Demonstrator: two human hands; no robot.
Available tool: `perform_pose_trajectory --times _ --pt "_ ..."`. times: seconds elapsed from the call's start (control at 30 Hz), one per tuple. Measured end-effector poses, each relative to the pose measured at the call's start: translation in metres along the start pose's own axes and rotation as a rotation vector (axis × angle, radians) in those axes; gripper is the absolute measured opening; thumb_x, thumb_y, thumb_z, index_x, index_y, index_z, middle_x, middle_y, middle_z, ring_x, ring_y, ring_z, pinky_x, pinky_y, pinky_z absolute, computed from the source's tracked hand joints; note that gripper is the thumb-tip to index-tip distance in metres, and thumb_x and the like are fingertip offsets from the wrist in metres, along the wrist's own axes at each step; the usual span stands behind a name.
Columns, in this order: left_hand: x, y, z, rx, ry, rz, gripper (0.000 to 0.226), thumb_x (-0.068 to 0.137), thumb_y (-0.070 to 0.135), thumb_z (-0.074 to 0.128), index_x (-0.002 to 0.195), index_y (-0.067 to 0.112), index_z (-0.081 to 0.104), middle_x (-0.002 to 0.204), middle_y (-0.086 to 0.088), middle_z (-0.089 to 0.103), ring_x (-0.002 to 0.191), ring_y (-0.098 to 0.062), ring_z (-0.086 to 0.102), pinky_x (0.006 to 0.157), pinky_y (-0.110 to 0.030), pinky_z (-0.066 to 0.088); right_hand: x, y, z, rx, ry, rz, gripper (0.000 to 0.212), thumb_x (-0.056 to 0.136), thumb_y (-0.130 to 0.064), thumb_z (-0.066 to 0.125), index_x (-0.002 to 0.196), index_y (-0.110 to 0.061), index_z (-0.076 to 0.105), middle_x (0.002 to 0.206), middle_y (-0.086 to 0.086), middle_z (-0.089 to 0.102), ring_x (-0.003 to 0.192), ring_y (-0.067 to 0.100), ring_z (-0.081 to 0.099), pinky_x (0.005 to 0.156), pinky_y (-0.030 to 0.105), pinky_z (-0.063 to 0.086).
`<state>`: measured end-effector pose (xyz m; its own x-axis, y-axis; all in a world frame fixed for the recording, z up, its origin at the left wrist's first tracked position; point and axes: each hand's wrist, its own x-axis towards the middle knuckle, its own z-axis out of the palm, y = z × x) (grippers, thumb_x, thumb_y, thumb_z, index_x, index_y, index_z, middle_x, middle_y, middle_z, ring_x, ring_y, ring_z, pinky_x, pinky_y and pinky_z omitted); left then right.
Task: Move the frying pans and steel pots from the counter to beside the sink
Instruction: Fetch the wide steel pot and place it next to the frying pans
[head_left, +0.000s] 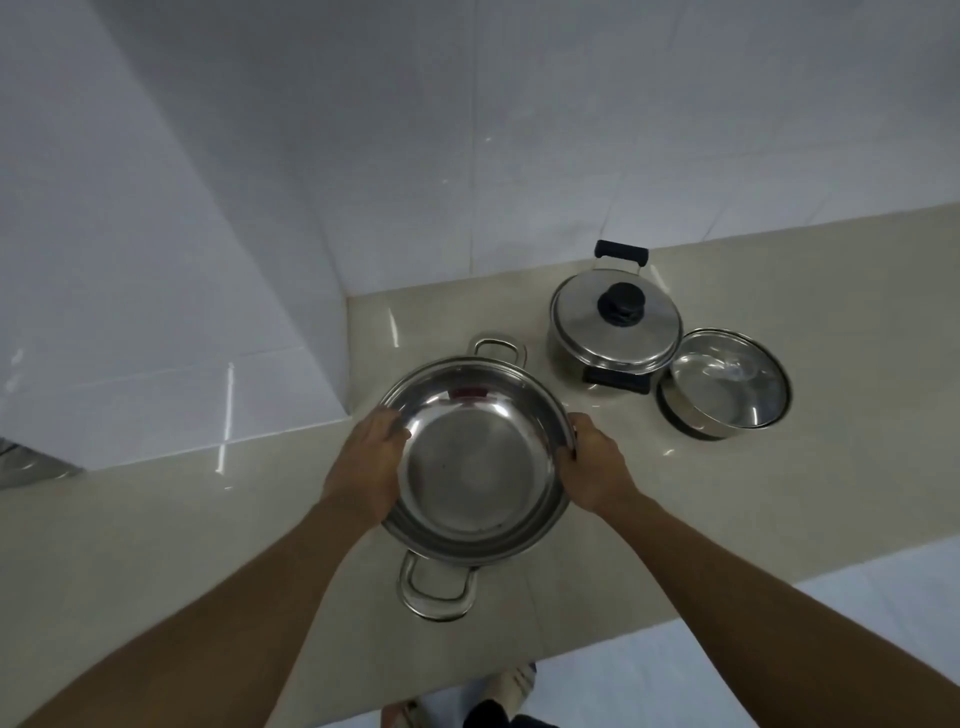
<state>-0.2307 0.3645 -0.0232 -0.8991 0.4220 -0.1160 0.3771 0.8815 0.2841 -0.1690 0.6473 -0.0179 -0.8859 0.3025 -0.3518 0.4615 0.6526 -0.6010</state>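
Observation:
A wide, shallow steel pot (470, 467) with two loop handles is over the beige counter (779, 493), in the middle of the view. My left hand (363, 462) grips its left rim and my right hand (592, 467) grips its right rim. Behind it to the right stands a lidded steel pot (613, 332) with a black knob and black side handles. Touching that pot's right side is a smaller steel pot (724, 384) under a glass lid.
White tiled walls (467, 156) meet in a corner behind the counter. A white tiled block (171, 405) juts out on the left. At the far left edge a dark metal strip (21, 462) shows. The counter's front edge runs at the lower right, above the floor and my feet.

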Motion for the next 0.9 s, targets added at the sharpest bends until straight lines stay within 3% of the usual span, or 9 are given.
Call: perform_pose_trajectory --times 0.1,0.23,0.37,0.53,0.67,0.77,0.9 --pt "-0.008 -0.013 -0.004 -0.008 -0.015 -0.031 0.048 0.091 0.003 0.060 0.138 0.008 0.055 0.153 -0.014 0.038 0.141 -0.031 0.035 0.116 -0.038 0.032 -0.014 -0.012 0.010 -0.012 -0.029 0.017 0.028 0.097 -0.019 0.056 0.124 -0.013 0.052 0.108 0.009 0.067 0.098 0.031 0.065 0.087 0.043 0.055" --pt "-0.023 -0.032 -0.013 -0.201 -0.008 -0.135 0.064 0.087 -0.004 0.063 0.145 0.018 0.047 0.152 -0.009 0.032 0.138 -0.028 0.038 0.113 -0.040 0.041 -0.034 -0.021 0.027 -0.025 -0.026 0.030 0.028 0.095 -0.020 0.057 0.121 -0.010 0.054 0.106 0.011 0.067 0.094 0.030 0.065 0.084 0.041 0.055" --pt "-0.036 -0.049 -0.015 -0.154 -0.041 -0.144 0.067 0.078 -0.009 0.066 0.140 0.011 0.047 0.148 -0.009 0.030 0.129 -0.030 0.044 0.105 -0.037 0.047 -0.049 -0.029 0.039 -0.058 -0.049 0.067 0.027 0.093 -0.021 0.061 0.116 -0.010 0.054 0.103 0.012 0.068 0.084 0.025 0.063 0.071 0.032 0.052" --pt "-0.042 -0.056 -0.016 -0.231 -0.020 -0.112 0.059 0.085 -0.007 0.061 0.141 0.008 0.046 0.146 -0.011 0.034 0.128 -0.030 0.045 0.106 -0.040 0.045 -0.056 -0.036 0.039 -0.132 -0.057 0.071 0.031 0.093 -0.031 0.060 0.114 -0.009 0.057 0.107 0.013 0.067 0.097 0.032 0.065 0.087 0.044 0.056" --pt "-0.047 -0.058 -0.017 -0.266 -0.005 -0.142 0.053 0.092 0.008 0.061 0.142 0.010 0.044 0.147 -0.010 0.034 0.124 -0.031 0.050 0.103 -0.043 0.047 -0.042 -0.049 0.034 -0.147 -0.007 0.035 0.052 0.093 -0.036 0.062 0.136 -0.012 0.047 0.126 0.015 0.058 0.112 0.036 0.061 0.098 0.047 0.051" --pt "-0.057 -0.060 -0.019 -0.355 0.003 -0.186 0.057 0.094 0.020 0.059 0.147 0.014 0.038 0.145 -0.010 0.036 0.122 -0.030 0.054 0.102 -0.046 0.048 -0.018 -0.064 0.033 -0.217 0.024 -0.054 0.060 0.093 -0.033 0.061 0.144 -0.012 0.039 0.138 0.017 0.045 0.122 0.039 0.054 0.103 0.050 0.047" --pt "-0.075 -0.060 -0.015 -0.442 -0.009 -0.311 0.057 0.093 0.026 0.060 0.144 0.014 0.038 0.140 -0.009 0.041 0.124 -0.029 0.050 0.103 -0.042 0.046 0.019 -0.085 0.038 -0.290 0.058 -0.215 0.055 0.089 -0.029 0.063 0.137 -0.011 0.043 0.137 0.017 0.042 0.121 0.039 0.049 0.103 0.049 0.045"
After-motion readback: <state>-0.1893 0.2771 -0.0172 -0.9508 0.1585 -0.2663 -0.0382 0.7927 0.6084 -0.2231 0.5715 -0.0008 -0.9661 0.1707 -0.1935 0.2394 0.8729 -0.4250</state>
